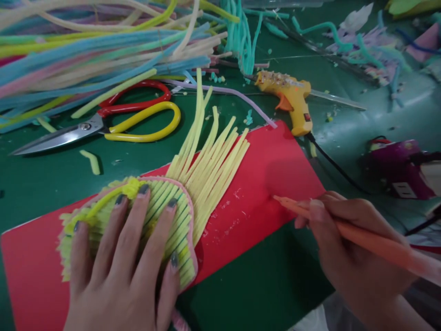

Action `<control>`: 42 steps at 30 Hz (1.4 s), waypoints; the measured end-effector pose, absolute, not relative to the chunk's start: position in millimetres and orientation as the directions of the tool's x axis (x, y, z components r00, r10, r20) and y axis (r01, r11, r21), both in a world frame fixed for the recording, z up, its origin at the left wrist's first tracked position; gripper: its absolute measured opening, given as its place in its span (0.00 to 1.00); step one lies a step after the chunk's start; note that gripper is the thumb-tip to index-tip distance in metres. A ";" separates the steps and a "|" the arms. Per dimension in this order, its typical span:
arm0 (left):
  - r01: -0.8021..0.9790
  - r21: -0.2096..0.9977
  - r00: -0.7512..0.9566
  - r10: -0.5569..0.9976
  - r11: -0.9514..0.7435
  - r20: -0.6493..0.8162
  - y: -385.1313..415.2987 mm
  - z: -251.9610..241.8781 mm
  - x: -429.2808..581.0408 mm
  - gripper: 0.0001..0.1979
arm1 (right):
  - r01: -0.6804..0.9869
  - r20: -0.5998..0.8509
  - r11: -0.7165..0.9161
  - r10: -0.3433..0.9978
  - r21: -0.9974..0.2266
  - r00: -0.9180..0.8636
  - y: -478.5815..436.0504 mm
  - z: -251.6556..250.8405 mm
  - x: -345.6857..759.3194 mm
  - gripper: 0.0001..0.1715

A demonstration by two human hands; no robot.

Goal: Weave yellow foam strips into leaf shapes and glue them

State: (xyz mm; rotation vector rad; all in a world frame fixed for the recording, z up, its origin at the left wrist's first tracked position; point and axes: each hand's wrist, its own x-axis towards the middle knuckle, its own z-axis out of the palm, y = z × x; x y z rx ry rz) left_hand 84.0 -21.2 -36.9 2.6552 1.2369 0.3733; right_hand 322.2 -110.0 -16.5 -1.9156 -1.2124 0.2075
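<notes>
My left hand [127,262] lies flat, fingers spread, pressing on a woven piece of yellow fuzzy sticks [179,207] with a pink rim. Loose yellow stick ends [213,151] fan out from it to the upper right. The piece rests on a red sheet [268,184] lying on the green table [44,179]. My right hand [347,243] is closed round an orange fuzzy stick [372,241]; its tip points left over the red sheet's right part.
Scissors with red and yellow handles [138,117] lie behind the red sheet. A yellow glue gun [291,99] with a black cord lies at back centre. A heap of coloured fuzzy sticks [86,55] fills the back left. A purple device [399,168] sits at right.
</notes>
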 end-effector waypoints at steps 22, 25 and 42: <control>0.665 0.174 0.708 0.687 -0.727 0.162 -18.8 -37.8 80.0 0.29 | 0.403 0.175 -0.240 0.627 -0.883 0.759 -109.2 2.2 323.0 0.10; 0.671 0.177 0.702 0.694 -0.720 0.162 -19.2 -37.0 79.4 0.28 | 0.371 0.113 -0.212 0.719 -0.904 0.685 -107.1 1.7 311.5 0.06; 0.711 0.253 0.643 0.752 -0.656 0.142 -25.5 -33.2 82.8 0.25 | 0.613 0.355 0.201 0.925 -0.764 0.139 -5.6 -9.8 289.3 0.06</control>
